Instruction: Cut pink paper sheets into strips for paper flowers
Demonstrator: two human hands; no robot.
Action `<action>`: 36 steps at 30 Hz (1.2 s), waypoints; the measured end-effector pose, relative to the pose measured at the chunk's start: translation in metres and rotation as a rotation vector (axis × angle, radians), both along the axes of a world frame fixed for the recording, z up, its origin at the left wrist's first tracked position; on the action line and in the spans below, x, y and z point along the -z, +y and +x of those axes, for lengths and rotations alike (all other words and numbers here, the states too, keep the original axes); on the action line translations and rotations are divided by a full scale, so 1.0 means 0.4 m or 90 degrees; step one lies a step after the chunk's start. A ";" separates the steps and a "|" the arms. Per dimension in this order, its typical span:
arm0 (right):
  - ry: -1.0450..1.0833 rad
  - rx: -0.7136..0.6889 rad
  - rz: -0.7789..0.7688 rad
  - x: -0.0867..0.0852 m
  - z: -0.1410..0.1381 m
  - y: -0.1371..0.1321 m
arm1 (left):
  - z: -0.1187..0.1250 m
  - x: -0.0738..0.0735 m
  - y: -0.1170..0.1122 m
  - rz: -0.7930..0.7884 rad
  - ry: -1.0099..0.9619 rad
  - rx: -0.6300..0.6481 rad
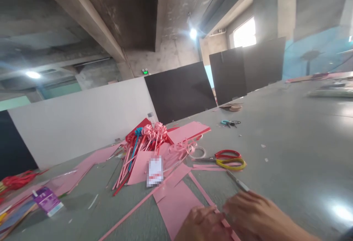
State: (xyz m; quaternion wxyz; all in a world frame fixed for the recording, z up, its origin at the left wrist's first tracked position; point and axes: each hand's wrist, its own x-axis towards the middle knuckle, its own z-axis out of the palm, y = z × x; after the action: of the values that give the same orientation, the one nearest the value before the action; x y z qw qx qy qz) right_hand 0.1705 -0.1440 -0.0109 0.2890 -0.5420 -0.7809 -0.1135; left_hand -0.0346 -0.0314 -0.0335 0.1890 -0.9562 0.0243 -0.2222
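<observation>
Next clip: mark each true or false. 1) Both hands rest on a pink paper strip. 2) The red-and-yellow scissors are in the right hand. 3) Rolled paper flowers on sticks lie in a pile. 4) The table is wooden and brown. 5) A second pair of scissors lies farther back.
1) True: left hand and right hand meet on the pink strip.
2) False: the red-and-yellow scissors lie on the table, untouched.
3) True: paper flowers.
4) False: it is grey.
5) True: blue-handled scissors.

Grey table (289,141), concrete ceiling (176,20), bright window (245,33).
</observation>
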 end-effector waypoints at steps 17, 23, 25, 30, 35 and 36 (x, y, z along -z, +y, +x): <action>0.052 0.112 -0.179 -0.035 0.125 0.085 | -0.040 -0.107 -0.064 -0.441 -0.101 -0.434; 0.052 0.048 -0.158 -0.021 0.142 0.124 | -0.053 -0.112 -0.066 -0.476 -0.085 -0.355; 0.044 0.045 -0.153 -0.020 0.143 0.134 | -0.054 -0.108 -0.063 -0.489 -0.094 -0.352; 0.034 0.081 -0.146 -0.036 0.134 0.129 | -0.055 -0.109 -0.067 -0.507 -0.119 -0.359; 0.084 0.215 -0.195 -0.048 0.159 0.076 | -0.055 -0.113 -0.076 -0.500 -0.145 -0.354; 0.095 0.232 -0.221 -0.047 0.171 0.062 | -0.055 -0.112 -0.076 -0.498 -0.146 -0.354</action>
State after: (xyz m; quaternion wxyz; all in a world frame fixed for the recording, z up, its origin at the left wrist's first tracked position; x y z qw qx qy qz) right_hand 0.2389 -0.1191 0.0079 0.2232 -0.7223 -0.6545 0.0126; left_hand -0.0567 -0.0618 0.0113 -0.1304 -0.8951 -0.3381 -0.2599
